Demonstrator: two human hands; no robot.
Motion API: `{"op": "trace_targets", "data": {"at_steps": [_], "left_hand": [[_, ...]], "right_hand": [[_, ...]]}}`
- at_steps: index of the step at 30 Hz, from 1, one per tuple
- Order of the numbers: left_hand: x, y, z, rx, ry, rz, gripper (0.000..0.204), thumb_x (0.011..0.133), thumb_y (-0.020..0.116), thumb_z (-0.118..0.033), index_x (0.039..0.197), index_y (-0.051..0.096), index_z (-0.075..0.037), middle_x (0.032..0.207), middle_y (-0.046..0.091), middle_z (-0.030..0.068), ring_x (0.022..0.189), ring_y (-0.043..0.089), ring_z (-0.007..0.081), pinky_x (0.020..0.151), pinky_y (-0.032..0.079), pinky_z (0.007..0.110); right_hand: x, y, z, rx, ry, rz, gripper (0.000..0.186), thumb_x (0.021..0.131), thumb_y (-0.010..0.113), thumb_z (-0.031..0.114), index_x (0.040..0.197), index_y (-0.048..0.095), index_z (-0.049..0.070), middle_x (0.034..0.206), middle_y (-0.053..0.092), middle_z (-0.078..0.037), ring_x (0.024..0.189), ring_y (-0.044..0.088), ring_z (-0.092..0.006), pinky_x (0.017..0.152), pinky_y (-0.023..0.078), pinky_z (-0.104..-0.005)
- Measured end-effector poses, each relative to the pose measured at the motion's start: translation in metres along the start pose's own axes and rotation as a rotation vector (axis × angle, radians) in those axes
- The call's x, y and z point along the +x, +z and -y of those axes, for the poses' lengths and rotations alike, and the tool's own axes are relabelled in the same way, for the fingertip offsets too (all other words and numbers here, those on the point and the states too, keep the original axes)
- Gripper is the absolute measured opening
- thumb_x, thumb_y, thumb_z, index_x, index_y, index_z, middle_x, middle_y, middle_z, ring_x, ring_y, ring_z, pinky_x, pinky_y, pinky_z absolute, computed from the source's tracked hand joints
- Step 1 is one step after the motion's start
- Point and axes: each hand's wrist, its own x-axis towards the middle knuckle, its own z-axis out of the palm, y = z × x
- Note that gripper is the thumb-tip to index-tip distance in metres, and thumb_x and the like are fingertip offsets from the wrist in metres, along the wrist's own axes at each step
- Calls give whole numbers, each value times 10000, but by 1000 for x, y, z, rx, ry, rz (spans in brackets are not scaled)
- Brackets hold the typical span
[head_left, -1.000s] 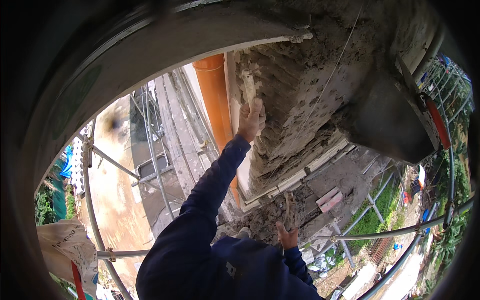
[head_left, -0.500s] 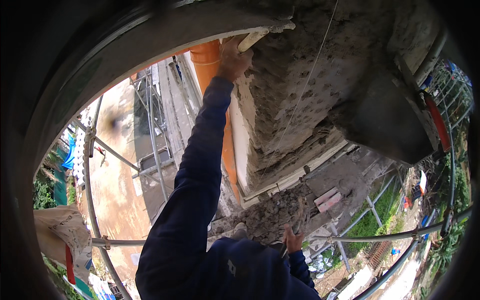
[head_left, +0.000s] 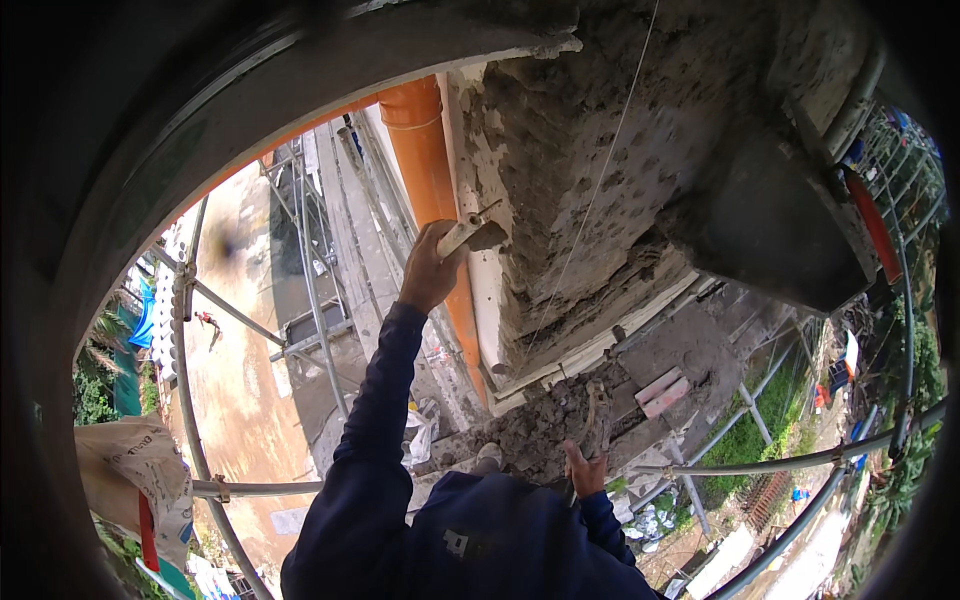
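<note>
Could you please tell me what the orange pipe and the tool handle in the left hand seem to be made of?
The orange pipe looks like smooth, softly shiny plastic, given its even colour. The tool handle in the left hand is pale and matt, perhaps wood, though plastic is possible.

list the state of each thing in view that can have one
left hand: fingers closed around a handle
light-handled tool: gripped, tilted; wall contact unclear
right hand: fingers curled around a tool
slender tool: held
wall: rough, dimpled
string: drawn tight
orange pipe: upright beside the wall
mortar: loose, lumpy
sack: creased
</note>
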Motion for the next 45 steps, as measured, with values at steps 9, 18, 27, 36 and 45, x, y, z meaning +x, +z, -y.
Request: {"op": "trace_targets", "data": {"at_steps": [9,18,27,36,45], "left_hand": [[-109,-15,35,179,-452,152,292,869,659,-260,985,584,-3,778,626,185,704,627,331,642,477,425],[21,-5,-50,-335,-149,36,295,1015,534,-313,947,541,-27,679,468,3,583,433,75,514,366,261],[103,-8,-31,-110,-17,2,331,1014,514,-352,910,533,-38,624,478,48,557,475,154,509,390,315],[129,-12,-3,308,220,72,342,934,590,-375,891,572,-37,668,618,199,660,624,422,597,483,492],[148,-33,5,310,308,175,385,959,561,-367,814,541,-11,592,546,202,558,597,397,515,445,440]], "right_hand": [[-8,1,-5,7,19,-33,334,849,778,296,681,569,96,549,527,26,457,484,-73,450,374,-255],[-11,5,-21,36,14,-55,354,853,769,311,684,548,92,534,525,15,454,494,-80,443,376,-255],[-11,29,-37,-28,-52,4,266,857,759,239,777,607,36,607,574,11,534,537,-100,510,428,-287],[51,126,108,-153,-727,221,234,919,630,218,1001,614,-1,731,613,-106,675,569,-113,601,478,-323],[89,200,219,46,-1088,236,449,844,699,450,869,549,27,624,510,-76,504,505,-150,480,414,-297]]}}
